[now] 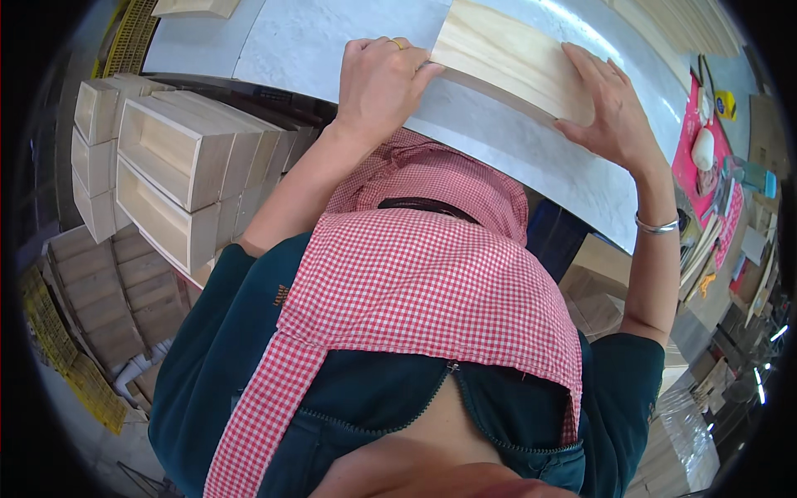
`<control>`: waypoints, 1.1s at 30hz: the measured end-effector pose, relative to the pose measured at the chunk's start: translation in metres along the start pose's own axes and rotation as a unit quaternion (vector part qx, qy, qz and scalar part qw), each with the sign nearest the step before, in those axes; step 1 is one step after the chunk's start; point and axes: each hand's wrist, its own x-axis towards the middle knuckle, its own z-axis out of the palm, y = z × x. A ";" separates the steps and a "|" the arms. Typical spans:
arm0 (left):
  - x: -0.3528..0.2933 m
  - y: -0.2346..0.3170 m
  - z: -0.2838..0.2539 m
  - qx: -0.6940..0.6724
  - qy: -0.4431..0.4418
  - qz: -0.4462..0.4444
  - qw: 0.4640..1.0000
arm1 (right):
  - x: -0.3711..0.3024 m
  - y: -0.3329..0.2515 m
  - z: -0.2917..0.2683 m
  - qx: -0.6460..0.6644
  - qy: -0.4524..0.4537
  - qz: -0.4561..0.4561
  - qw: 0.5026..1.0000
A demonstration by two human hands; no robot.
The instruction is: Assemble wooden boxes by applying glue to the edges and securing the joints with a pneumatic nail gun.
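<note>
A pale wooden piece (506, 62) with a flat, grained top and a narrow near side lies on the light marbled tabletop (490, 124). My left hand (378, 87), with a ring on one finger, is closed at its left near corner. The thumb and curled fingers come together there, and whatever they pinch is hidden. At the right end, my right hand (610, 108) grips the piece, thumb at the near edge and fingers over the far part. The underside of the wooden piece is out of sight.
Open wooden boxes (170, 149) are stacked at my left below the table edge. Another wooden piece (195, 7) lies at the far left, and thin boards (685, 25) at the far right. A white bottle (703, 149) and a yellow tape measure (726, 104) sit on the right.
</note>
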 end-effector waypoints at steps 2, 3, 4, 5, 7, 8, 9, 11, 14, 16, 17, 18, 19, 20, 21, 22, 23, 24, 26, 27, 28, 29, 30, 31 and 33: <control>0.000 -0.001 -0.001 -0.011 -0.006 0.006 1.000 | -0.001 -0.001 0.002 -0.002 0.013 -0.003 1.000; 0.000 -0.002 -0.003 -0.020 -0.009 0.002 1.000 | 0.001 0.001 0.005 0.003 0.019 -0.001 1.000; 0.002 -0.002 -0.003 -0.034 -0.011 0.000 0.999 | 0.001 0.002 0.007 -0.002 0.016 0.011 1.000; 0.003 -0.002 -0.002 -0.049 -0.013 0.000 0.999 | 0.003 0.003 0.011 0.007 0.038 -0.007 0.999; 0.006 0.000 -0.004 -0.059 -0.016 -0.002 0.998 | -0.006 0.012 0.015 0.008 0.057 -0.011 0.998; 0.006 0.003 -0.006 -0.055 -0.015 -0.004 0.998 | -0.013 0.019 0.016 0.007 0.074 -0.009 0.997; 0.006 0.003 -0.007 -0.064 -0.017 0.008 0.998 | -0.019 0.024 0.019 0.007 0.094 -0.008 0.996; 0.008 0.004 -0.008 -0.061 -0.037 -0.010 0.997 | -0.036 0.034 0.017 0.005 0.133 -0.004 0.991; 0.008 0.002 -0.010 -0.061 -0.033 0.005 0.998 | -0.085 0.032 -0.005 0.083 0.274 0.110 0.952; 0.010 0.001 -0.012 -0.053 -0.028 0.014 0.998 | -0.121 0.027 -0.002 0.152 0.204 0.273 0.928; 0.013 0.002 -0.012 -0.055 -0.029 0.023 0.998 | -0.130 0.021 0.004 0.163 0.201 0.272 0.927; 0.015 0.002 -0.012 -0.060 -0.027 0.019 0.998 | -0.135 0.016 0.009 0.175 0.198 0.271 0.926; 0.015 0.002 -0.011 -0.065 -0.027 0.014 0.997 | -0.137 0.010 0.011 0.173 0.203 0.277 0.923; 0.015 0.003 -0.010 -0.069 -0.026 0.009 0.997 | -0.136 0.003 0.012 0.183 0.205 0.285 0.919; 0.015 0.005 -0.009 -0.073 -0.025 0.003 0.997 | -0.135 -0.001 0.013 0.193 0.207 0.291 0.914; 0.015 0.006 -0.010 -0.070 -0.026 0.011 0.997 | -0.132 -0.005 0.015 0.194 0.213 0.295 0.911; 0.015 0.008 -0.011 -0.072 -0.031 0.004 0.997 | -0.129 -0.008 0.017 0.187 0.208 0.300 0.912; 0.015 0.009 -0.012 -0.073 -0.035 -0.002 0.997 | -0.126 -0.011 0.018 0.181 0.203 0.304 0.913; 0.015 0.012 -0.015 -0.075 -0.043 -0.015 0.996 | -0.124 -0.012 0.019 0.167 0.194 0.313 0.915; 0.016 0.012 -0.017 -0.071 -0.040 -0.006 0.997 | -0.123 -0.010 0.019 0.168 0.203 0.314 0.912; 0.016 0.012 -0.017 -0.073 -0.041 -0.009 0.996 | -0.122 -0.009 0.019 0.170 0.200 0.304 0.916; 0.016 0.013 -0.017 -0.077 -0.043 -0.011 0.996 | -0.123 -0.008 0.019 0.170 0.195 0.297 0.919; 0.015 0.013 -0.016 -0.082 -0.046 -0.014 0.995 | -0.124 -0.007 0.019 0.170 0.189 0.289 0.923; 0.015 0.013 -0.016 -0.086 -0.050 -0.016 0.995 | -0.125 -0.006 0.019 0.170 0.184 0.282 0.926; 0.012 0.010 -0.016 -0.087 -0.056 -0.006 0.995 | -0.129 -0.007 0.018 0.161 0.184 0.279 0.929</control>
